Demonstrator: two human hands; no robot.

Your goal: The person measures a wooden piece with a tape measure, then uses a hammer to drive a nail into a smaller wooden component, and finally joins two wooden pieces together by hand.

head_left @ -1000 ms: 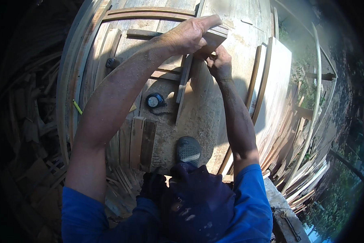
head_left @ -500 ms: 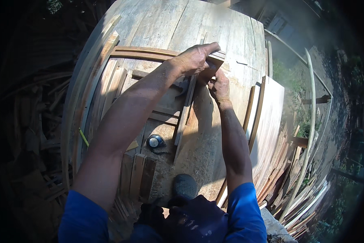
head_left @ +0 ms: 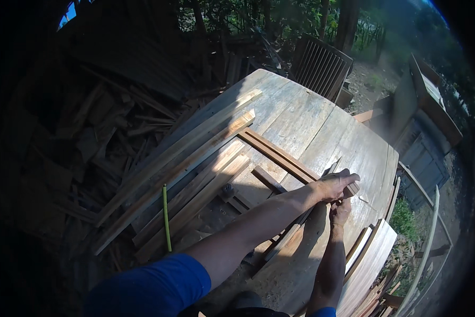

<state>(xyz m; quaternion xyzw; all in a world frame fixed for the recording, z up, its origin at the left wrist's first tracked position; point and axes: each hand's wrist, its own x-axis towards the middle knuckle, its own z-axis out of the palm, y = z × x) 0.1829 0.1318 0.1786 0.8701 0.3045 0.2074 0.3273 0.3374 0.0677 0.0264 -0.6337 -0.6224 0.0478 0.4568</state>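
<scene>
A brown grooved wooden rail [head_left: 279,157] lies slantwise over the big plank table. My left hand [head_left: 333,186] is closed over its near right end, the thumb side toward the rail's end face. Just below it, my right hand [head_left: 340,211] has its fingers closed close to the same end; what they grip is hidden. Under my left forearm a darker wooden strip [head_left: 285,240] runs toward me, crossing beneath the rail near my hands. A short dark crosspiece [head_left: 268,179] lies left of it.
Long boards [head_left: 179,171] line the table's left side, with a yellow-green strip [head_left: 166,216] beside them. Pale panels [head_left: 372,264] stand at the right edge. Scrap wood [head_left: 100,132] is heaped at the left, and a slatted wooden frame [head_left: 322,66] stands beyond the table.
The view has swung up and left, so the table's far edge and the yard behind now show. Both hands remain at the rail's end.
</scene>
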